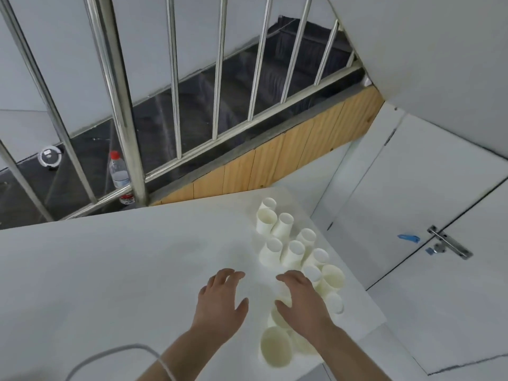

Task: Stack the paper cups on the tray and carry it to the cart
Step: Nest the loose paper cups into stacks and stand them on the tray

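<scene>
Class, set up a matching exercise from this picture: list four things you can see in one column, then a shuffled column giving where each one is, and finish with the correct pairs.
Things:
1. water bottle
2. paper cups
3. left hand
4. door latch

Places:
A. on the white door at right
B. over bare table, beside the cups
C. behind the metal railing
D. clustered on the table's right side

Pairs: 1-C, 2-D, 3-B, 4-A

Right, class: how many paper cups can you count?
About 12 cups: three at the far end, seven in the middle, two nearest; the right hand may hide more.
</scene>
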